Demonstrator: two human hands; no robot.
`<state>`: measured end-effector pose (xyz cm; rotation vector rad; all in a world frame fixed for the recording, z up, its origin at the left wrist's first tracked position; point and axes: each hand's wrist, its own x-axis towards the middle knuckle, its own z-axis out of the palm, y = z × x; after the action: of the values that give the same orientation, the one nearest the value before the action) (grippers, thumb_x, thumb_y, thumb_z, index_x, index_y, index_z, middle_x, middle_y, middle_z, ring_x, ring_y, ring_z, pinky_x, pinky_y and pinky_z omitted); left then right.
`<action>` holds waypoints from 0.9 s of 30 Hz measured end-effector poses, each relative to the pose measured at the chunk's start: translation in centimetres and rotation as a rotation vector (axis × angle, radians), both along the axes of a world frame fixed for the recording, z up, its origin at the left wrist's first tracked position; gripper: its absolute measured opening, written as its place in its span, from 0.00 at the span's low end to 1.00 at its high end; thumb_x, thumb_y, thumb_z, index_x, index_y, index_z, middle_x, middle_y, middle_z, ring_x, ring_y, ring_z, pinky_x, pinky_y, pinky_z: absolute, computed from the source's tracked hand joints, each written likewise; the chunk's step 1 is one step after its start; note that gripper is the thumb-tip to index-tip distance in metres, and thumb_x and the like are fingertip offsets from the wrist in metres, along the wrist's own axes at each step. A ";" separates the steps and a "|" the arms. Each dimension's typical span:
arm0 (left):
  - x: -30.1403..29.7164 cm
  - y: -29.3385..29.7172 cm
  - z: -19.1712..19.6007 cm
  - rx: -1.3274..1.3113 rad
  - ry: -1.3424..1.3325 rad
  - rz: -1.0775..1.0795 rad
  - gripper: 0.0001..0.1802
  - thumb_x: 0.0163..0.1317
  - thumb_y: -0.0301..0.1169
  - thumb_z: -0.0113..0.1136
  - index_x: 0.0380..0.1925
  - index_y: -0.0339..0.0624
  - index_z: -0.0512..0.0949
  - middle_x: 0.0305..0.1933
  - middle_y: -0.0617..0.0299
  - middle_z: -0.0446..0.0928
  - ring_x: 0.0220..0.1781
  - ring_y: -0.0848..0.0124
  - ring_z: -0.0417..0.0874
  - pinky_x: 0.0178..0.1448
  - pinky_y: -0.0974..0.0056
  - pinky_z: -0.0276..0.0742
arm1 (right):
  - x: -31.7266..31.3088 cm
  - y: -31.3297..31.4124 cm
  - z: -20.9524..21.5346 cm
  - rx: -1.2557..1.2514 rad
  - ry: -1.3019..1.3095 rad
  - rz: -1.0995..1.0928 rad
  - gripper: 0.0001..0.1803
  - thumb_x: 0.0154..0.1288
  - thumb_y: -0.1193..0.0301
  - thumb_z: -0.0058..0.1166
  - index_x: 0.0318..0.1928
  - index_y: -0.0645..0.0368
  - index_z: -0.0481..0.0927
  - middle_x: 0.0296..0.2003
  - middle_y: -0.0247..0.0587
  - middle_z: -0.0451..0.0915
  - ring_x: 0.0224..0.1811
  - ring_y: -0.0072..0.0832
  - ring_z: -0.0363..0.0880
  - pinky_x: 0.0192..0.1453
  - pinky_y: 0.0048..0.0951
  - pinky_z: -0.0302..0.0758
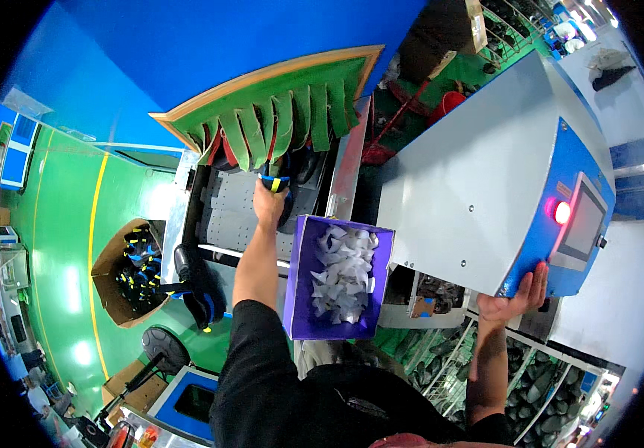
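Nearest the body, a purple box [303, 299] is standing open and holding crumpled white paper scraps [346, 272]. To its right, the right hand [515, 295] is resting at the lower corner of a grey-and-blue cabinet [456, 194], its fingers lying nearly straight against the blue face below a red lamp [562, 212], which is glowing. Beyond the box, above a perforated metal bed [231, 205], the left hand [268, 203] is gripping a dark shoe [275, 181] with blue and yellow trim; its fingers are wrapping the shoe, their tips partly hiding from view. This shoe is sitting just at the lower ends of a green strip curtain [299, 119], which is hanging beneath a blue hood [262, 37]. Farther left, a cardboard carton [104, 276] of similar shoes is standing on the green floor [60, 224].
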<state>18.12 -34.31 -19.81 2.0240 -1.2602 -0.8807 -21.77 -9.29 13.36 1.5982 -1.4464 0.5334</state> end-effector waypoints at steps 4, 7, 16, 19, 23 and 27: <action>2.9 2.1 4.1 -0.032 0.016 -0.002 0.33 0.50 0.43 0.76 0.53 0.37 0.78 0.49 0.41 0.85 0.54 0.41 0.84 0.57 0.47 0.79 | -0.3 -0.9 0.1 -0.028 -0.012 0.099 0.31 0.83 0.54 0.26 0.68 0.62 0.69 0.66 0.58 0.74 0.68 0.52 0.73 0.72 0.51 0.64; 3.4 7.9 12.9 -0.128 0.327 -0.044 0.25 0.55 0.38 0.74 0.48 0.33 0.81 0.42 0.51 0.86 0.44 0.56 0.87 0.52 0.57 0.79 | 0.3 -0.5 1.5 0.027 -0.063 0.104 0.28 0.81 0.59 0.33 0.69 0.65 0.69 0.69 0.59 0.71 0.71 0.52 0.69 0.73 0.52 0.61; -5.2 30.2 24.5 -0.040 1.113 -0.090 0.42 0.58 0.35 0.72 0.70 0.35 0.64 0.62 0.57 0.74 0.60 0.61 0.79 0.61 0.55 0.80 | 15.6 9.0 -2.4 0.583 -1.611 0.882 0.63 0.60 0.58 0.73 0.82 0.59 0.41 0.78 0.54 0.50 0.80 0.46 0.53 0.83 0.50 0.51; -9.2 32.2 29.0 -0.602 0.255 -0.141 0.44 0.41 0.30 0.82 0.59 0.37 0.67 0.51 0.55 0.72 0.52 0.54 0.78 0.61 0.51 0.75 | 15.4 9.7 -1.8 0.643 -2.060 0.835 0.65 0.55 0.69 0.74 0.83 0.52 0.40 0.75 0.47 0.60 0.75 0.40 0.64 0.78 0.44 0.64; -9.6 34.3 28.0 -0.447 -0.025 -0.631 0.26 0.58 0.52 0.70 0.26 0.39 0.73 0.29 0.49 0.75 0.34 0.41 0.77 0.40 0.44 0.74 | 10.2 11.6 1.1 0.900 -1.723 0.759 0.62 0.54 0.69 0.73 0.82 0.63 0.45 0.72 0.50 0.65 0.72 0.39 0.69 0.76 0.39 0.65; -13.8 37.1 26.1 -0.623 -0.047 -0.675 0.17 0.67 0.39 0.55 0.22 0.40 0.73 0.23 0.48 0.73 0.29 0.42 0.78 0.35 0.44 0.74 | 5.9 15.4 -0.5 0.872 -1.831 0.717 0.60 0.54 0.69 0.74 0.81 0.64 0.49 0.70 0.50 0.69 0.70 0.39 0.70 0.76 0.39 0.64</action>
<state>4.32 2.78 6.24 1.1412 -1.9929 -0.5971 -15.82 6.16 12.89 2.3511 -2.4640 2.5132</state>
